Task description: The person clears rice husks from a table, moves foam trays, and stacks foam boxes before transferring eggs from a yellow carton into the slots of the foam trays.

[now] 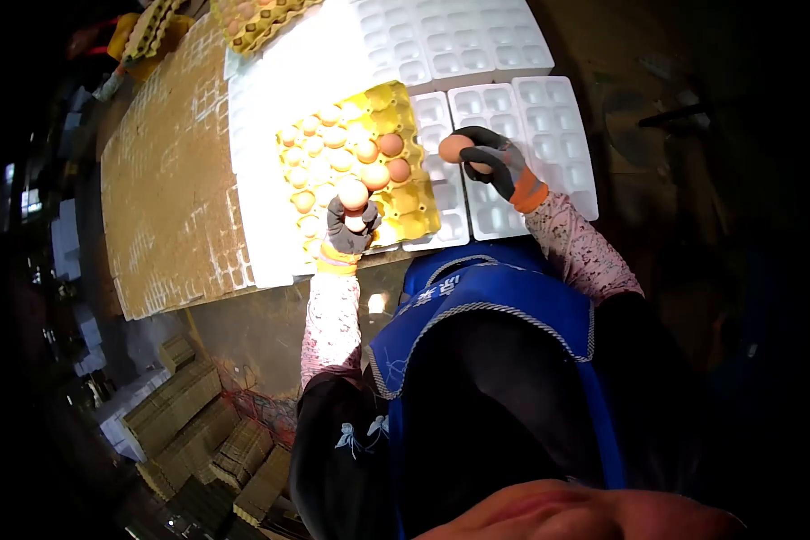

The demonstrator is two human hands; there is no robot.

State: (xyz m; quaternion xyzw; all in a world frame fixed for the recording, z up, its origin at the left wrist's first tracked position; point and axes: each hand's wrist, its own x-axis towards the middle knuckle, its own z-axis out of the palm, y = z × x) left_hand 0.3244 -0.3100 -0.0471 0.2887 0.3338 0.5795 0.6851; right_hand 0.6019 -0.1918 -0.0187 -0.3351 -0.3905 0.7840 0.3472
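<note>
My left hand (349, 229), in a grey glove with an orange cuff, grips brown eggs (354, 195) over the near edge of a yellow egg tray (403, 106). Several brown eggs lie in that tray's cells. My right hand (498, 162), gloved the same way, holds one brown egg (454, 147) above the white foam cartons (549, 126) to the right of the yellow tray. The cells of those white cartons look empty.
A large brown board (166, 180) covers the table's left part. More white cartons (459, 40) lie at the back, and yellow trays (252, 18) sit at the far edge. Stacks of cardboard trays (198, 432) stand on the floor at lower left.
</note>
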